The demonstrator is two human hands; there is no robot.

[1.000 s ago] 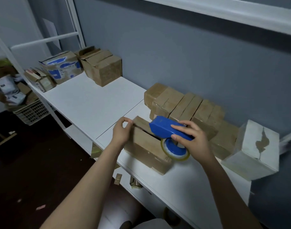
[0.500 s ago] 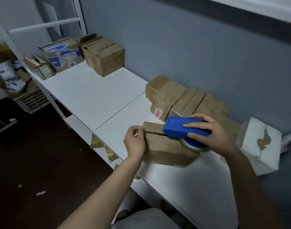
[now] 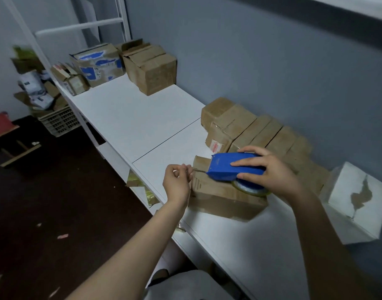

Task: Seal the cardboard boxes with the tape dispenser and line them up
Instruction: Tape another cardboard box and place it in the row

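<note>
Held the blue tape dispenser (image 3: 233,167) in the right hand (image 3: 274,174), fingers clamped round its body, nose laid on the top seam of the cardboard box (image 3: 224,200) lying near the front of the white shelf (image 3: 131,118). Pinched thumb and forefinger of the left hand (image 3: 177,185) together at the box's nine-o'clock end, apparently on the tape end (image 3: 196,169); too thin to be sure.

Judged this seal barely begun, with the strip not yet run along the top. Counted part of the job done: a row of closed boxes (image 3: 250,131) lined against the wall at twelve to one o'clock, though could not tell whether all were taped. Reckoned the open-flapped boxes (image 3: 151,68) at eleven o'clock, at the shelf's far end, as work left.

Noted the shelf's front edge just beside the box at seven o'clock, a risk for sliding. Saw a torn white box (image 3: 356,202) apart at three o'clock. Found bare board toward eleven o'clock for moving.
</note>
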